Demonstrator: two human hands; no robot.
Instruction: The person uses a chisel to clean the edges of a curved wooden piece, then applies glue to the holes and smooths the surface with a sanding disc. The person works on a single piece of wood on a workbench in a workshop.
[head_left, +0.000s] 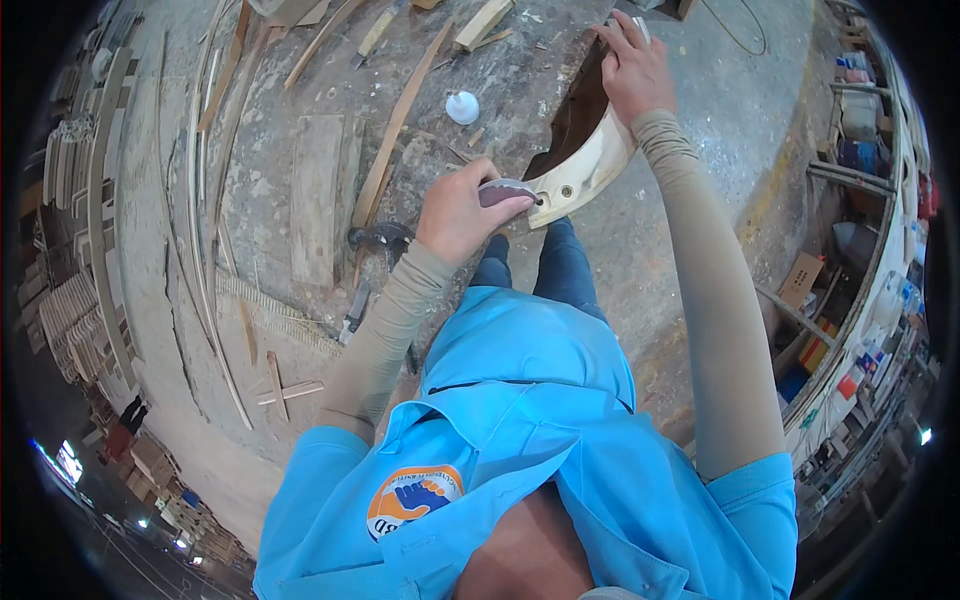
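Seen from above, a person in a blue shirt with tan sleeves leans over a scarred, dusty bench (pixel 300 200). The left hand (pixel 462 212) is clenched around a small dark sanding pad (pixel 505 191), pressing it onto the near end of a curved pale wooden piece (pixel 590 170) that juts past the bench edge, above the person's knees. The right hand (pixel 632 68) reaches farther out, arm nearly straight, its fingers (pixel 618 38) wrapped over the far end of the curved piece to steady it. The left elbow is bent and held close to the body, wrist cocked downward over the pad. Because the wood overhangs the edge and rests on little support, a hard stroke could likely tip or twist it out of the right hand's grip; the pad could also slip off the narrow end and scrape the knuckles. A hammer (pixel 378 240) lies just beside the left wrist, near enough to be knocked. A small white bottle (pixel 462 106) stands farther up the bench among loose wood strips (pixel 395 130) and offcuts.
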